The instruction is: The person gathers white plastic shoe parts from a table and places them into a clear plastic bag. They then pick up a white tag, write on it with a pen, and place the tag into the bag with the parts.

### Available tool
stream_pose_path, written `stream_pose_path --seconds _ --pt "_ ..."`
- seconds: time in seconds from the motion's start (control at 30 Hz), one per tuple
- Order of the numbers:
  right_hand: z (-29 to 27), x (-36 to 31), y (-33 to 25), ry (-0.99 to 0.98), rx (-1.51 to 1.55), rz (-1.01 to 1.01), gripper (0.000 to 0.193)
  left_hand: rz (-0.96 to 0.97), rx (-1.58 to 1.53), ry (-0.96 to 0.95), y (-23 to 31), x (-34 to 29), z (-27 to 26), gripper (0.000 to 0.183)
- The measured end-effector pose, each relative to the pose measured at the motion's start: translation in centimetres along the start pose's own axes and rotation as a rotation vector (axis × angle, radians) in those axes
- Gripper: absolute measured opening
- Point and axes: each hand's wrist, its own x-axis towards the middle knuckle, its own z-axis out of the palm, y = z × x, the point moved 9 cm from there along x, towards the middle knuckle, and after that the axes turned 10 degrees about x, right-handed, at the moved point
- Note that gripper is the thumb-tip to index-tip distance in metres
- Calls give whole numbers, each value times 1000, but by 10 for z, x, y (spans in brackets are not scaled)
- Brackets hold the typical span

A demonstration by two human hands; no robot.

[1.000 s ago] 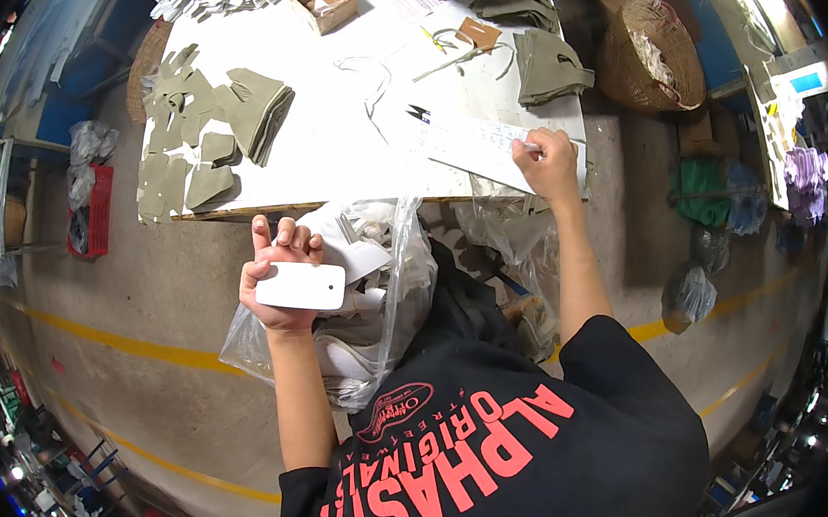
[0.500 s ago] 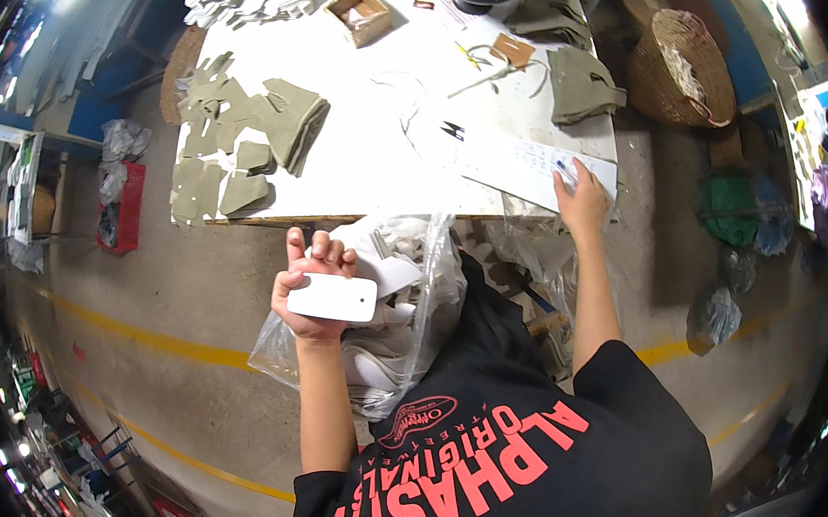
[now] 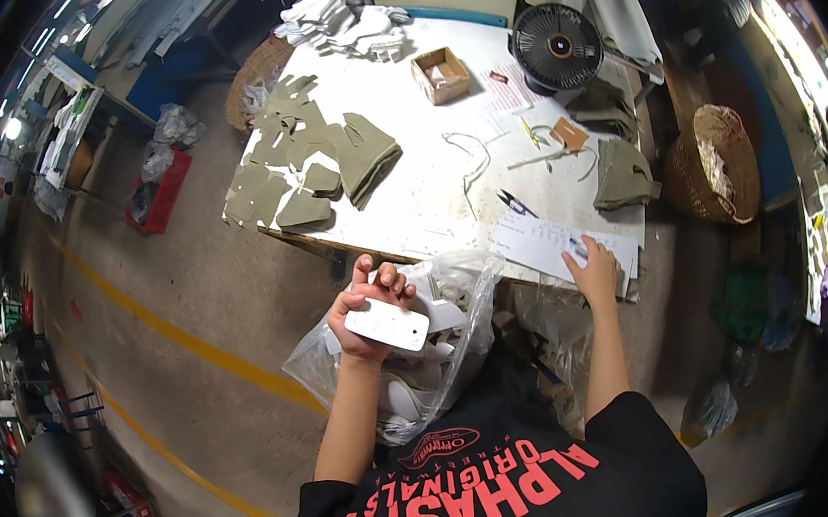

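Note:
My left hand (image 3: 363, 308) grips a white, smooth, rounded rectangular piece (image 3: 387, 324) with a small dark hole near one end; its fingers curl up behind it. Over the table's near right corner, my right hand (image 3: 595, 273) rests on a white sheet of paper (image 3: 532, 244) with handwriting. A slim blue pen (image 3: 577, 242) shows between its thumb and index finger, partly hidden. Just beyond the paper lies a pair of dark thread snips (image 3: 516, 204). Below my left hand, a clear plastic bag (image 3: 478, 302) holds white pieces (image 3: 402, 396).
Olive fabric pieces (image 3: 298, 140) and a folded olive stack (image 3: 369, 158) cover the table's left side. A wooden box (image 3: 441, 76), a black fan (image 3: 558, 45) and white gloves (image 3: 342, 26) stand farther back. At right is a wicker basket (image 3: 724, 164); a red crate (image 3: 161, 195) sits on the left floor.
The view has turned, so the table and both hands appear lower and farther right. My left hand still holds the white piece, tilted slightly differently; my right hand stays at the paper.

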Motion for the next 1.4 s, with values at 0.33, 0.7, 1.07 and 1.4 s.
stream_pose_path --seconds 0.33,0.7,1.07,1.4 --pt "-8 -1 -46 65 79 -207 44 11 -51 2 4 -4 -3 45" --pt "-26 11 -4 264 868 110 49 34 -64 -23 9 -6 -6 48" --pt "13 -14 -34 216 1025 141 42 -9 -23 -66 1 -1 -4 48" --pt "32 -13 -27 514 636 -9 50 -18 17 -15 0 -2 -2 49"
